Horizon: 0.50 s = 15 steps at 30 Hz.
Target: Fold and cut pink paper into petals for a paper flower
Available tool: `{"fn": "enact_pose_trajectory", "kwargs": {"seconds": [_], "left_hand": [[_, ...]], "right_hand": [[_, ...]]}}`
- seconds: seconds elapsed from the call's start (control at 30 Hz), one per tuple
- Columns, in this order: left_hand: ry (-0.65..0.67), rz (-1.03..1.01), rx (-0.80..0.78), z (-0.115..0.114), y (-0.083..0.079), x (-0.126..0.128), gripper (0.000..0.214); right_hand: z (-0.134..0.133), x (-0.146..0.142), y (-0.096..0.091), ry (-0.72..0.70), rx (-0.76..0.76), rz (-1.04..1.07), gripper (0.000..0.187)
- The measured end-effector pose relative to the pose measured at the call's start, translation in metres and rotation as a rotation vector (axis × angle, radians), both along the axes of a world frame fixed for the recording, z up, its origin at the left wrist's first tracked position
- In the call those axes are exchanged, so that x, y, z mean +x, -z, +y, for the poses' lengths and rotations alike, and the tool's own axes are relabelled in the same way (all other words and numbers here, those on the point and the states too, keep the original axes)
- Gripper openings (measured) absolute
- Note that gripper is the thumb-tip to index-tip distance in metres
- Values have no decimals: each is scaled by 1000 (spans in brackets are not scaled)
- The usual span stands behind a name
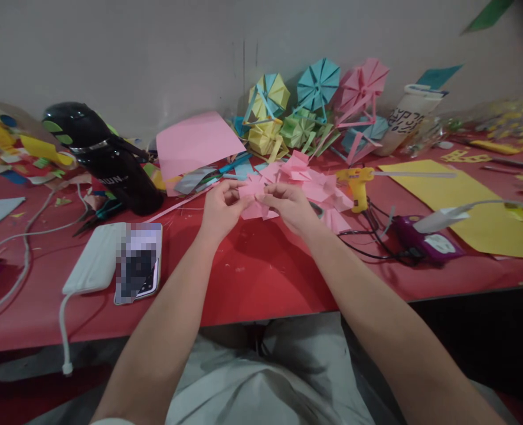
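Observation:
Both my left hand (223,206) and my right hand (289,206) pinch a small piece of folded pink paper (255,208) between thumbs and fingers, just above the red tabletop. The thumbs almost meet over its middle. Right behind the hands lies a heap of folded pink paper pieces (299,168), some of it hidden by my right hand. A yellow glue gun (356,188) rests at the right of that heap, with a clear glue stick coming out of its back.
Behind stand folded paper fans in yellow, blue (318,84) and pink. To the left are a black bottle (115,171), a white power bank (97,258) and a phone (149,260). A purple power socket (427,241), yellow paper (465,206) and a cup (409,121) are on the right.

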<state>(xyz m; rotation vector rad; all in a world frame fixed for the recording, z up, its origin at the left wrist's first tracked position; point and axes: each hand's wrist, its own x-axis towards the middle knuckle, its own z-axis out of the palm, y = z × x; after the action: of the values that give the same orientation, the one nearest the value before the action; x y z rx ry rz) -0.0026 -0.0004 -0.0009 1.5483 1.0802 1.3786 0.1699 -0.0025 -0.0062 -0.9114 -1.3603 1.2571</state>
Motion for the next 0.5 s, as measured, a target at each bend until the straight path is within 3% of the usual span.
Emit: {"fn": "enact_pose_trajectory", "kwargs": {"seconds": [0.17, 0.33, 0.5], "left_hand": [[3, 79, 88, 2, 0, -4, 24], [16, 286, 216, 1, 2, -9, 3], [22, 557, 275, -2, 1, -12, 17]], "right_hand": [[1, 5, -4, 14, 160, -172, 32], [4, 10, -1, 121, 385, -439, 8], [4, 12, 4, 45, 462, -598, 13]]}}
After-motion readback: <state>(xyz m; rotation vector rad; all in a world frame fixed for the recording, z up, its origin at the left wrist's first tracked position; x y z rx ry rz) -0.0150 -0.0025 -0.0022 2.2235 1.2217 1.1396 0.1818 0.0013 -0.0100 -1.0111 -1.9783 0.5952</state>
